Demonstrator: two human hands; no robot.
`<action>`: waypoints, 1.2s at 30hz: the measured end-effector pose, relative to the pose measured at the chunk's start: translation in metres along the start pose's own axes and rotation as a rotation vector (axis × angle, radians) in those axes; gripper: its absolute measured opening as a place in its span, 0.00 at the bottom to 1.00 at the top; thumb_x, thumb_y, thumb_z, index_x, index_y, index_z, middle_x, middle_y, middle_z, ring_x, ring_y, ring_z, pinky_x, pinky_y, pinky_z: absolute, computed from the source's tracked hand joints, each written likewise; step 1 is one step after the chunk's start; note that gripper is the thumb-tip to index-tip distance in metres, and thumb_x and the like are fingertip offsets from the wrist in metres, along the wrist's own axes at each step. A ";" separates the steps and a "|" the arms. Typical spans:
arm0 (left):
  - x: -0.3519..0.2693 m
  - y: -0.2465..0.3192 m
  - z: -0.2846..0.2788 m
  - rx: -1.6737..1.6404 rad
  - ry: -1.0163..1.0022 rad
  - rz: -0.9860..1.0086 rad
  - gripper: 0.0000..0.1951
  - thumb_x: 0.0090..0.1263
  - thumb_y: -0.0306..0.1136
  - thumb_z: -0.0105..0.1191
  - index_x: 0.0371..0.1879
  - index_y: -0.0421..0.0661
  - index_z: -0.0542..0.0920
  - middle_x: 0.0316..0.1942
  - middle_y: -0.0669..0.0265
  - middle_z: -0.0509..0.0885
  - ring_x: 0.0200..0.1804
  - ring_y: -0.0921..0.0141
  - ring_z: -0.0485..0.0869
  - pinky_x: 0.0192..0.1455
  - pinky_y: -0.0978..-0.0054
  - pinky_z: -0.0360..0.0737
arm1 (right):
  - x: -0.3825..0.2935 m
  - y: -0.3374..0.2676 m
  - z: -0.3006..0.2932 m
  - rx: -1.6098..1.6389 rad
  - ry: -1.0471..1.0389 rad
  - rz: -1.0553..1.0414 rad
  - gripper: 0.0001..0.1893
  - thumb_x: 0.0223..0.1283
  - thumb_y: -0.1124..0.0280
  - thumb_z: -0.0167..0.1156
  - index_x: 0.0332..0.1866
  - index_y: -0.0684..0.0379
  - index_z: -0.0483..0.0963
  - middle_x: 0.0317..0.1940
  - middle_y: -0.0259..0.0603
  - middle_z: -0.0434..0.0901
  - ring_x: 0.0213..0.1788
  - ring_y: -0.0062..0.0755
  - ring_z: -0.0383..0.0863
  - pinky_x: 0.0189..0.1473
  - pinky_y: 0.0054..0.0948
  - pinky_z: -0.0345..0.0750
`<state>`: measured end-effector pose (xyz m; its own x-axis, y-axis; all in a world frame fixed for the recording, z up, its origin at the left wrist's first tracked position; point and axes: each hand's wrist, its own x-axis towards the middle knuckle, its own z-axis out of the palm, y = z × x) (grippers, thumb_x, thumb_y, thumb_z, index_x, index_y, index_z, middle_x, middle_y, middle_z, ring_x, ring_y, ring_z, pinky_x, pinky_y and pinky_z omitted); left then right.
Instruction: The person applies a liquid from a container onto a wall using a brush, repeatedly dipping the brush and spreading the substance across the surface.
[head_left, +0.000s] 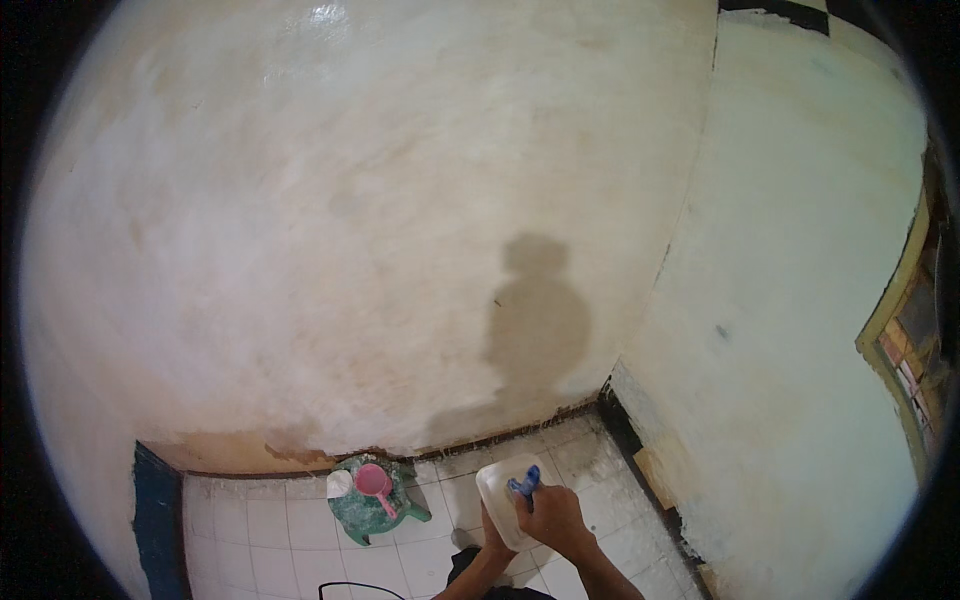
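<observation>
My left hand (496, 534) grips a shallow white plastic tray (493, 484) from its left side and holds it up before me. My right hand (555, 517) is closed around a blue-handled tool (531, 478) over the tray. The tool's working end is hidden, so its exact kind cannot be told. Both hands are low in the view, above the tiled floor. What lies in the tray is mostly covered by my right hand.
A green plastic stool (351, 517) stands left of my hands, bearing a pink dipper (371, 480) and a small white object (340, 484). Patchy off-white walls (375, 225) meet in a corner ahead. White tiles (268, 521) cover the floor. A window frame (874, 337) is at the right.
</observation>
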<state>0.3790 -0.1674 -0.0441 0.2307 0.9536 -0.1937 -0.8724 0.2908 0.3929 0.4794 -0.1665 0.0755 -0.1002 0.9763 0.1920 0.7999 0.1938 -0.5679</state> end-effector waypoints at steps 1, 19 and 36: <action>-0.001 -0.001 0.003 0.234 0.035 0.057 0.31 0.74 0.60 0.36 0.64 0.48 0.70 0.55 0.58 0.79 0.54 0.60 0.81 0.59 0.60 0.80 | -0.002 0.000 -0.002 -0.028 0.009 -0.010 0.18 0.59 0.61 0.59 0.23 0.66 0.76 0.14 0.55 0.76 0.20 0.56 0.80 0.26 0.46 0.76; 0.060 -0.007 0.033 -0.190 -0.073 -0.110 0.28 0.76 0.57 0.34 0.61 0.48 0.72 0.53 0.61 0.80 0.53 0.62 0.81 0.58 0.62 0.80 | 0.039 0.032 -0.026 -0.015 0.107 -0.030 0.20 0.60 0.60 0.58 0.18 0.66 0.76 0.16 0.56 0.77 0.20 0.58 0.79 0.28 0.48 0.76; 0.171 0.013 0.057 -0.159 -0.098 -0.030 0.32 0.75 0.60 0.32 0.66 0.47 0.67 0.58 0.58 0.78 0.57 0.59 0.79 0.61 0.58 0.78 | 0.144 0.046 -0.048 0.017 0.115 -0.071 0.15 0.58 0.66 0.62 0.21 0.66 0.76 0.17 0.59 0.75 0.24 0.57 0.80 0.25 0.40 0.76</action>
<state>0.4314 0.0041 -0.0209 0.2915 0.9500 -0.1116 -0.9198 0.3104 0.2399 0.5301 -0.0219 0.1149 -0.0868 0.9429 0.3216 0.7833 0.2640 -0.5628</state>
